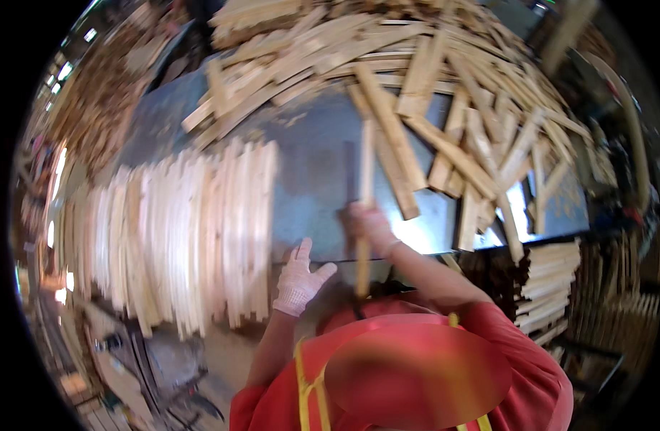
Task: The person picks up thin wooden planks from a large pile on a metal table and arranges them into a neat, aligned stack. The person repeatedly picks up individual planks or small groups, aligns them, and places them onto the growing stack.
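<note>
My right hand, somewhat blurred, is closed around a narrow wooden slat. The slat points away from me over the metal table, and its near end reaches past the front edge toward my body. In a pale knit glove, my left hand is open at the table's front edge, thumb and fingers apart, with nothing in it. To its left lies a row of pale slats set side by side, their ends uneven. Just right of the held slat, two loose boards lie at a slant.
A jumbled heap of boards covers the table's right side and continues along the far edge. Below the table at right stands a stack of wood. Dark metal framework is at lower left, with more wood piled beyond the far left.
</note>
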A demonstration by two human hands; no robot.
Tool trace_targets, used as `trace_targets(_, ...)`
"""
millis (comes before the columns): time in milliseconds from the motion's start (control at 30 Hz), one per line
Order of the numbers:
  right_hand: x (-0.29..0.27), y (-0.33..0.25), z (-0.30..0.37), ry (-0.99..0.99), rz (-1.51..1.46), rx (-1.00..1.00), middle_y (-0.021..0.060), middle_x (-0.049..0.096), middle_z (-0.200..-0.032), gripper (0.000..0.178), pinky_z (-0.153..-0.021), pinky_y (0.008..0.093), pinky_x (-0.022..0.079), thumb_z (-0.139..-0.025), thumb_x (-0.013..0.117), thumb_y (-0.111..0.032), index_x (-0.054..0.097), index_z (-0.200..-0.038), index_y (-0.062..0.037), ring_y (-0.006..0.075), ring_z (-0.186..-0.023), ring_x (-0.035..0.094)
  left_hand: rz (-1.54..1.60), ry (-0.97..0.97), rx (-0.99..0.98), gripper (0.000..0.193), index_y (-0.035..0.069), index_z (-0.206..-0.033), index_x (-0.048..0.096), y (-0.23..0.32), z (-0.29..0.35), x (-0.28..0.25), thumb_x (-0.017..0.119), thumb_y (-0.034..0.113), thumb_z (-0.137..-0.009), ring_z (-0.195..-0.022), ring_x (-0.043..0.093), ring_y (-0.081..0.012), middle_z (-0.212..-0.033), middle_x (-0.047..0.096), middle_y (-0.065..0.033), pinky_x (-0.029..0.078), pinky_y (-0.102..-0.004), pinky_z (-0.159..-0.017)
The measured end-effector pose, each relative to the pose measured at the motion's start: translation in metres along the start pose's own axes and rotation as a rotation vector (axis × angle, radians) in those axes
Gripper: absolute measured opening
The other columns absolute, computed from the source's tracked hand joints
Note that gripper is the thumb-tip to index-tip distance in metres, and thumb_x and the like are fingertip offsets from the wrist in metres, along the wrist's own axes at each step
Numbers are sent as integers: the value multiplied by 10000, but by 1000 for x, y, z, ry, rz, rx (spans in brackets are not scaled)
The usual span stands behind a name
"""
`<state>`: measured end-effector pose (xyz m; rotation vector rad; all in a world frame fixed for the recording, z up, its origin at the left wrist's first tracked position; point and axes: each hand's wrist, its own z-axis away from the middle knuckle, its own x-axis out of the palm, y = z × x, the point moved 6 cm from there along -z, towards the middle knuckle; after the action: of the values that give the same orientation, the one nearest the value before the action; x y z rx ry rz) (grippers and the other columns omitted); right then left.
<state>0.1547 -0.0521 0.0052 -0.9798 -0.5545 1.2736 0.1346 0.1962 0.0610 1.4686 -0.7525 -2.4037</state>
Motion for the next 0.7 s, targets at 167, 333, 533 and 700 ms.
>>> trace_targets(167,43,-34,35,-193,181,-371,277,658,-1327,738,-1075,471,499,-949,674,-463,511,-1498,2,400,-1212,647,0,-43,-130,697,50,-1507,480,2,-36,15,728,302,-906,-1204,652,-429,-1502,541,-251,526,-497,-1063)
trace_targets(333,-135,-30,30,382,425,-438,248,679,-1278,676,-1083,507,493,-887,734,-407,611,-1445,-46,434,-1227,630,-746,364,75,678,63,-1480,507,-33,-3,-20,720,314,-888,-1422,471,-385,-1533,506,-176,343,-534,-1223)
trace_targets(533,-377,66,59,843,864,-117,282,537,-1495,914,-1200,482,401,-780,773,-255,404,-1568,24,458,-1401,487,-775,396,-92,828,98,-1583,430,-28,-46,-33,749,371,-870,-1509,352,-329,-1586,457,-140,263,-492,-1259)
trace_targets(700,-426,108,66,690,677,-3,246,678,-1300,857,-1074,443,525,-776,806,-200,476,-1530,39,389,-1185,671,-523,348,221,860,63,-1594,436,80,-96,22,773,365,-862,-1508,392,-347,-1631,431,-170,292,-501,-1265)
